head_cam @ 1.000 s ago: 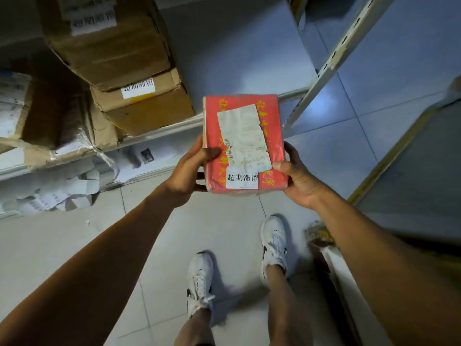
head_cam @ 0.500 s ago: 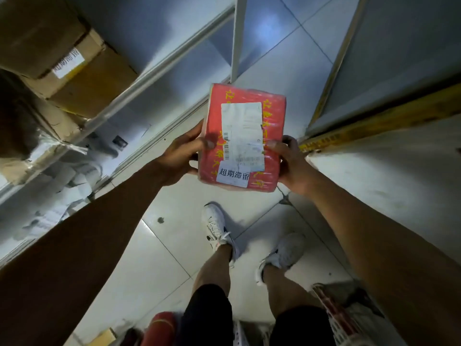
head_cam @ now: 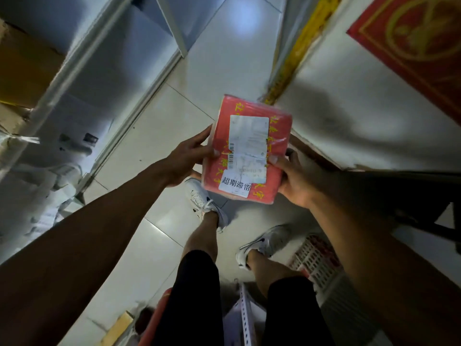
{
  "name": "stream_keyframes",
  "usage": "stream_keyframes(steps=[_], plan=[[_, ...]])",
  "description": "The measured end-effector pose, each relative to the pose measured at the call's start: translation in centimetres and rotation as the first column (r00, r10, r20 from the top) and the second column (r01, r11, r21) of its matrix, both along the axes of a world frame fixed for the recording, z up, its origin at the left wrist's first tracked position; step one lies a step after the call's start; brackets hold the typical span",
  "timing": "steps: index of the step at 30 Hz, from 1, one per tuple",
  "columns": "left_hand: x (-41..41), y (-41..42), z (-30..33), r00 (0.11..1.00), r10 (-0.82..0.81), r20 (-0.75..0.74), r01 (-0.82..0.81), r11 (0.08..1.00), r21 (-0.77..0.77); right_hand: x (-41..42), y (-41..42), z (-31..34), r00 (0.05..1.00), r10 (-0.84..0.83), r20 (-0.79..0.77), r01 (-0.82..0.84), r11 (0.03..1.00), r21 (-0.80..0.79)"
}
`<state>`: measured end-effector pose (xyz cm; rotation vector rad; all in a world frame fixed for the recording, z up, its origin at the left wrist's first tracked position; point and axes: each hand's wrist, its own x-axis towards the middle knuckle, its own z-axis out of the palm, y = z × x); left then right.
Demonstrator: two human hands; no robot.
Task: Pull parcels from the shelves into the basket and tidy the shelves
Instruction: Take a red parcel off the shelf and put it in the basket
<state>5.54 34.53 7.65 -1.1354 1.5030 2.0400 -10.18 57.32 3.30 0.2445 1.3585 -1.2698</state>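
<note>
Now the white lattice basket (head_cam: 313,255) shows at the person's right foot, where 1 second ago only floor and a box edge lay there; the view has swung away from the shelves (head_cam: 82,58), so I judge the carry is nearly done and the drop comes next. Above the feet, the red parcel (head_cam: 249,151) is held in mid-air over the floor, label up. Left hand (head_cam: 187,158) grips its left edge, right hand (head_cam: 289,178) its right edge, thumbs on top. Farther off, brown boxes (head_cam: 22,71) remain shelved, so tidying is unfinished.
</note>
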Motion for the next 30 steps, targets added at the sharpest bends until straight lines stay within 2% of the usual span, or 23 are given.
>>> stream_keyframes(steps=[8,15,21,26,30], plan=[[-4.2,9.0,1.4,0.977,-0.209,0.041,0.207,0.978,0.04,1.6,12.5,1.2,0.981,-0.194,-0.008,0.195,0.981,0.026],[-9.6,15.5,2.2,0.885,-0.464,0.044,0.463,0.886,0.02,2.1,20.6,1.3,0.901,-0.432,-0.049,0.434,0.9,0.039],[-14.5,21.1,2.2,0.73,-0.683,0.026,0.682,0.731,0.033,4.1,26.6,0.3,0.749,-0.66,-0.052,0.662,0.75,0.018],[-18.3,28.1,1.8,0.567,-0.823,0.023,0.821,0.568,0.055,6.5,31.7,2.2,0.601,-0.799,-0.029,0.799,0.6,0.021],[-20.3,35.7,1.6,0.392,-0.92,0.007,0.917,0.391,0.077,9.7,36.9,1.9,0.404,-0.914,-0.027,0.915,0.404,0.024]])
